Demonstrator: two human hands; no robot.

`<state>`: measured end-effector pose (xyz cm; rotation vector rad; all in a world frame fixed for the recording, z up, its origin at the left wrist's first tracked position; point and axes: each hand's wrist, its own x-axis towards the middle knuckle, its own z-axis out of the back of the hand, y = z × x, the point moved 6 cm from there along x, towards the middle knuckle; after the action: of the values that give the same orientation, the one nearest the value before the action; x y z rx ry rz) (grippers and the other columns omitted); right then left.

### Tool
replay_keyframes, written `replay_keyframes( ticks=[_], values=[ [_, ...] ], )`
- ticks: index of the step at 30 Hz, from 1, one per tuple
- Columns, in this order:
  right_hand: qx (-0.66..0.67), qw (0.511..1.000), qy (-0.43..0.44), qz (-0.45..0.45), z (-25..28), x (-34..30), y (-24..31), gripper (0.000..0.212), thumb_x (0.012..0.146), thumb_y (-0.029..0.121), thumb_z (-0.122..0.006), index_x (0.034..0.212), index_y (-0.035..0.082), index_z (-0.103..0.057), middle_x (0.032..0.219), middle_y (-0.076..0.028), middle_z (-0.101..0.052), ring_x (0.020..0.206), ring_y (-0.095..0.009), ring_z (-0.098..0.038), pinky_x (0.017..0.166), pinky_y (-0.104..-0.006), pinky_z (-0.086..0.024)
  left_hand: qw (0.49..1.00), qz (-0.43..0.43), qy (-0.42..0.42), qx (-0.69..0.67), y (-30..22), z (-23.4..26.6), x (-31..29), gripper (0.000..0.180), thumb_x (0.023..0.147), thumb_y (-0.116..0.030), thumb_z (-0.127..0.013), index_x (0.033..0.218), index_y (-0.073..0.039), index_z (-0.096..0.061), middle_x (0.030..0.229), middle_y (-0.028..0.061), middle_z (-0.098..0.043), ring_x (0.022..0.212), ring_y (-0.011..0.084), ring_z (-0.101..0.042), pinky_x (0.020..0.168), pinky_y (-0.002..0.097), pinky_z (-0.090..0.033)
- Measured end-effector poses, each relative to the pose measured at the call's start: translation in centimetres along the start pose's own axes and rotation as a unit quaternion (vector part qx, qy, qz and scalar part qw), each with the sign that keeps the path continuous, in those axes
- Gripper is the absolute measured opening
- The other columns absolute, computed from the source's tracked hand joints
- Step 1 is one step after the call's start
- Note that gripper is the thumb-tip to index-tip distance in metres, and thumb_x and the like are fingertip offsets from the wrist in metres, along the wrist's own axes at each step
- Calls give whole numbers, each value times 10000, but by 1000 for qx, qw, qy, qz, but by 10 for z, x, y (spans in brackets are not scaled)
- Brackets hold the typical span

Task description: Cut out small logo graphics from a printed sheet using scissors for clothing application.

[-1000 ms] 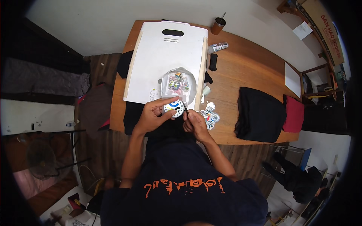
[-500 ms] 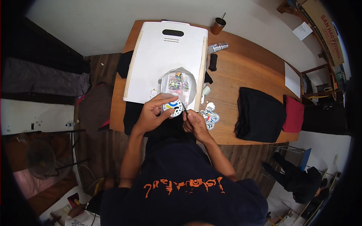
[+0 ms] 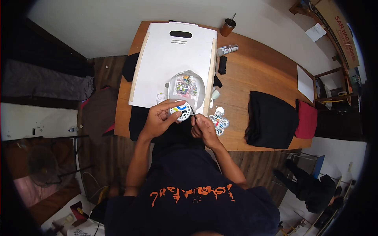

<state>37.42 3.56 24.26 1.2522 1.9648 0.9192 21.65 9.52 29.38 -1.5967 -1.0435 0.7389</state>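
My left hand [image 3: 158,121] pinches a round white sticker [image 3: 180,111] with a blue, yellow and black print, thumb in front and fingers at its left and upper edge. In my right hand [image 3: 204,130] is a thin dark pointed tool [image 3: 193,112], its tip at the sticker's right edge. Whether it is a knife or scissor blades, I cannot tell. Just beyond sits a whitish, round-rimmed container [image 3: 201,83] with several colourful printed pieces [image 3: 186,85] in it. To the right of my right hand lies a small pile of round cut stickers [image 3: 219,122].
A large white board [image 3: 157,51] with a handle slot lies on the wooden table [image 3: 240,82]. Folded black cloth [image 3: 271,120] and red cloth [image 3: 306,118] lie at the right. A brown cup [image 3: 228,27] and a rolled clear packet [image 3: 227,50] stand farther back.
The round sticker has turned a little in my left hand, and the dark tool's tip reaches slightly higher along its edge. Both hands stay in nearly the same place.
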Motion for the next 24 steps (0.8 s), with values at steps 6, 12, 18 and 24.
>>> replay_keyframes(
  ticks=[6, 12, 18, 24],
  values=[
    [8, 1000, -5, 4, -1, 0, -1, 342, 1084, 357, -427, 986, 38, -501, 571, 55, -304, 459, -57, -251, 477, -240, -230, 1000, 7, 1, 5, 0, 0, -1, 379, 934, 67, -633, 1311, 45, -605, 1248, 137, -610, 941, 115, -639, 733, 213, -562],
    [0, 1000, -8, 3, -1, 0, 0, 358, 1081, 373, -425, 981, 38, -500, 563, 47, -300, 457, -63, -249, 479, -249, -235, 1000, 12, 4, 5, -1, 0, 0, 395, 931, 71, -635, 1323, 43, -596, 1242, 138, -609, 922, 111, -638, 732, 212, -563],
    [3, 1000, -4, 9, -3, -1, 2, 346, 1084, 360, -426, 976, 38, -494, 574, 53, -303, 462, -58, -245, 477, -244, -226, 1000, 13, 6, 7, 0, 1, 0, 399, 931, 71, -635, 1327, 37, -596, 1234, 136, -611, 915, 109, -638, 731, 211, -563],
    [17, 1000, -5, -1, 0, -2, -3, 340, 1086, 354, -424, 979, 39, -495, 574, 54, -302, 463, -57, -244, 479, -244, -226, 1000, 15, 10, 5, 0, 1, 0, 402, 930, 72, -634, 1329, 35, -595, 1233, 135, -612, 912, 108, -639, 724, 212, -564]
  ],
)
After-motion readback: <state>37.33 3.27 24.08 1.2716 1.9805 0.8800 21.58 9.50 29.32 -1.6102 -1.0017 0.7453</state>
